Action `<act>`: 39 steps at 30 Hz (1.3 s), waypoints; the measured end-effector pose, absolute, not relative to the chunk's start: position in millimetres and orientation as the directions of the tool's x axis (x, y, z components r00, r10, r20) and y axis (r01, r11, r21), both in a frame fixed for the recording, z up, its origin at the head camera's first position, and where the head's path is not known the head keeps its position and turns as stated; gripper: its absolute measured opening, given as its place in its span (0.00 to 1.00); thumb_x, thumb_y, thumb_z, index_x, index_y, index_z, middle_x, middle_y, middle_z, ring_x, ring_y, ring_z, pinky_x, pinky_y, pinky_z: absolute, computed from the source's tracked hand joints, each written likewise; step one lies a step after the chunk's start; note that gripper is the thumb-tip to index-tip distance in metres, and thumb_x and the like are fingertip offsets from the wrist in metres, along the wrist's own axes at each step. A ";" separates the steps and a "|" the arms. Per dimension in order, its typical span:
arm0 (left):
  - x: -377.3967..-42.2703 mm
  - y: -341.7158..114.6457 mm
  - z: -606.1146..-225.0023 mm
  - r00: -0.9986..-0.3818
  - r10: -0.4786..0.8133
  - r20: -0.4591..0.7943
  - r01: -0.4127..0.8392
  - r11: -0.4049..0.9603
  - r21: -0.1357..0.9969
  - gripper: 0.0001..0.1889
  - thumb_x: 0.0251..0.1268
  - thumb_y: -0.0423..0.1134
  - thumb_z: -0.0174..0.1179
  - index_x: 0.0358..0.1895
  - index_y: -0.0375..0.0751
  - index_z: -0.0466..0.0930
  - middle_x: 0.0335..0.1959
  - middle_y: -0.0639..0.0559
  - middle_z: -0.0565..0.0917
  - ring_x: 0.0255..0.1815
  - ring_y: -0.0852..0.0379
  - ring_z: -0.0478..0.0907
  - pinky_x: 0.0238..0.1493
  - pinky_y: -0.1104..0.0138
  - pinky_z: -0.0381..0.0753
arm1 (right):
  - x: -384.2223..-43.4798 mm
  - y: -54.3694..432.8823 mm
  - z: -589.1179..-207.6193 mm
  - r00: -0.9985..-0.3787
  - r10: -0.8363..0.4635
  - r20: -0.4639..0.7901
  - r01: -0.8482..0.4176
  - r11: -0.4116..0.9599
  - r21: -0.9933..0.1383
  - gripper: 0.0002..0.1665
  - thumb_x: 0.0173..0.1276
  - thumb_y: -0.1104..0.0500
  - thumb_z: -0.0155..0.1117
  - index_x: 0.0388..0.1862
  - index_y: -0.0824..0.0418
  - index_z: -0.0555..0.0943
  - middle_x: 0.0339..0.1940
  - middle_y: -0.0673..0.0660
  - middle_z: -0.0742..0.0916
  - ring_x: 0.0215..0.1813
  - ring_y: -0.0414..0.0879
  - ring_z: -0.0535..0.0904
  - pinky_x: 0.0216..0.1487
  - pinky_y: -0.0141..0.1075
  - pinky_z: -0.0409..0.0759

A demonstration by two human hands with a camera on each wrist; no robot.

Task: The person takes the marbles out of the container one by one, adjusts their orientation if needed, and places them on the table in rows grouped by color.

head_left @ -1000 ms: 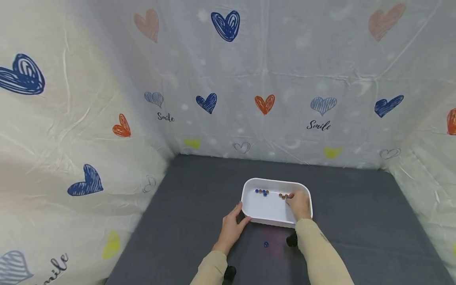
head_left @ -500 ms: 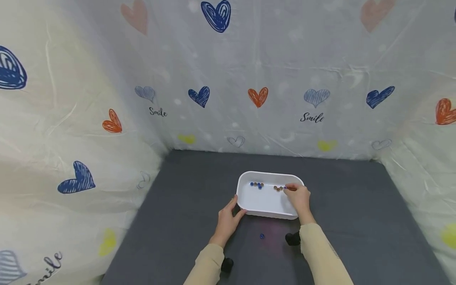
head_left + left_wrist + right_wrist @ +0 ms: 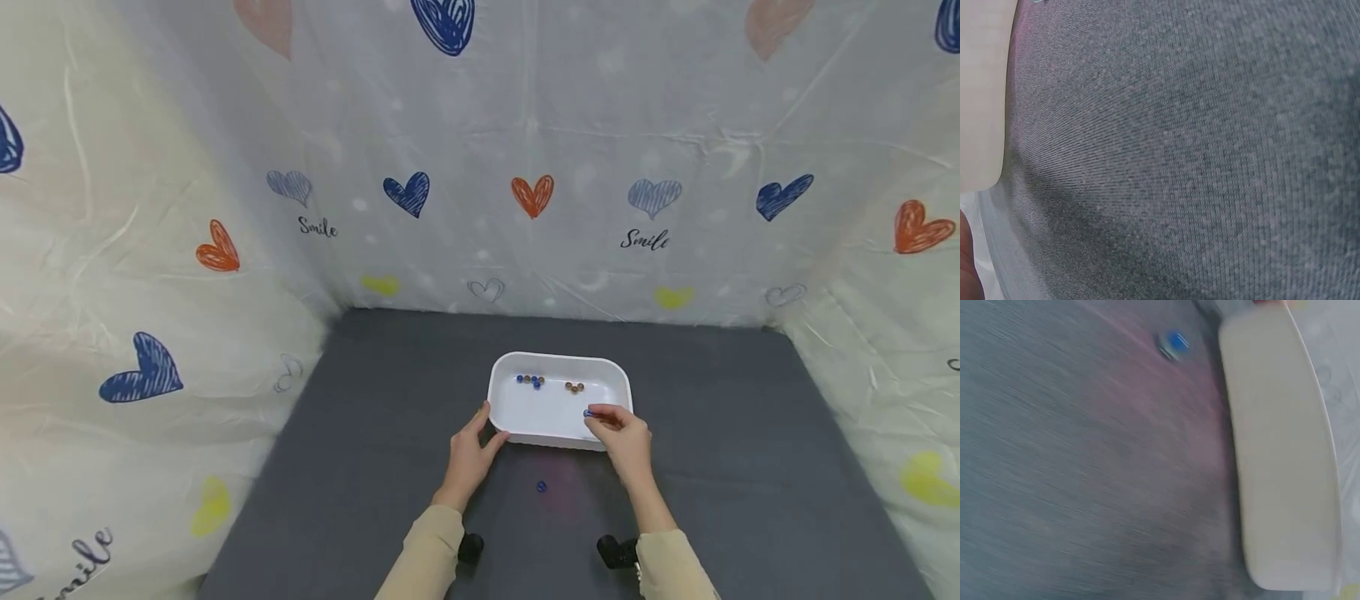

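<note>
A white tray [image 3: 557, 430] stands on the dark cloth. My left hand [image 3: 467, 463] touches its near-left corner, fingers at the left side and thumb at the front, spread and fairly straight. Between thumb and fingertips, my right hand [image 3: 624, 435] pinches a blue marble [image 3: 588, 413] over the tray's right part. Inside the tray, a group of several blue and brown marbles [image 3: 531, 381] lies at the back left. Three brown marbles [image 3: 574, 387] sit together to its right. Another blue marble [image 3: 542, 487] is on the cloth in front; the right wrist view also has this blue marble [image 3: 1177, 341], blurred.
The grey cloth [image 3: 405, 383] surrounds the tray and reaches back to a white curtain [image 3: 592, 150] printed with hearts. Black wrist devices are strapped at both wrists. In the left wrist view, the tray's outer wall [image 3: 982, 94] shows at the left edge.
My right hand has drawn back from beside the brown marbles towards the tray's near right, with the blue marble now visible in its pinch. My left hand stays at the corner. The head view has shifted.
</note>
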State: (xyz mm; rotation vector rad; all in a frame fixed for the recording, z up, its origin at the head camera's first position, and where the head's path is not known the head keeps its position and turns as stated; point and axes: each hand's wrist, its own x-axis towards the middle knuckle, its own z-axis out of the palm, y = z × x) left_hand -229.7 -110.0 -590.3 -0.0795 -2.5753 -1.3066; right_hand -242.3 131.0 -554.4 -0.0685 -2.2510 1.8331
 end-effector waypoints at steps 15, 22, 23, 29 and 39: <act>-235.4 -111.8 -587.8 -0.974 -0.065 0.219 0.141 0.580 0.802 0.35 0.57 0.42 0.65 0.67 0.35 0.63 0.64 0.37 0.66 0.63 0.47 0.65 0.58 0.62 0.73 | -197.6 118.3 -601.0 -0.998 0.040 0.057 -0.046 0.231 -0.972 0.10 0.54 0.66 0.71 0.37 0.64 0.85 0.31 0.55 0.86 0.33 0.43 0.82 0.33 0.29 0.82; -233.2 -111.1 -589.8 -0.977 -0.060 0.203 0.135 0.565 0.814 0.36 0.57 0.42 0.65 0.67 0.35 0.62 0.65 0.37 0.65 0.63 0.47 0.65 0.58 0.64 0.72 | -192.4 113.8 -617.4 -0.995 -0.033 0.089 -0.095 0.381 -0.920 0.08 0.52 0.69 0.70 0.33 0.62 0.85 0.26 0.51 0.85 0.28 0.40 0.81 0.27 0.29 0.81; -232.9 -111.0 -590.1 -0.977 -0.060 0.203 0.135 0.563 0.815 0.36 0.57 0.42 0.65 0.67 0.35 0.62 0.65 0.38 0.65 0.63 0.47 0.65 0.58 0.64 0.72 | -191.5 113.3 -618.3 -0.995 -0.043 0.088 -0.098 0.391 -0.915 0.08 0.52 0.69 0.70 0.33 0.62 0.85 0.26 0.50 0.85 0.28 0.40 0.80 0.27 0.29 0.81; -233.1 -111.1 -589.1 -0.977 -0.054 0.205 0.143 0.551 0.823 0.36 0.57 0.42 0.65 0.67 0.36 0.62 0.65 0.39 0.65 0.63 0.48 0.64 0.58 0.65 0.71 | -189.1 111.5 -617.6 -0.990 -0.079 0.115 -0.138 0.435 -0.890 0.08 0.53 0.70 0.69 0.32 0.61 0.85 0.25 0.48 0.84 0.27 0.38 0.79 0.26 0.29 0.79; -231.8 -111.0 -590.5 -0.977 -0.057 0.207 0.144 0.539 0.830 0.36 0.56 0.42 0.65 0.68 0.36 0.61 0.65 0.39 0.65 0.64 0.48 0.64 0.58 0.65 0.71 | -186.3 109.9 -618.6 -0.979 -0.125 0.160 -0.201 0.504 -0.840 0.08 0.52 0.70 0.70 0.31 0.61 0.84 0.24 0.47 0.82 0.27 0.38 0.77 0.26 0.29 0.79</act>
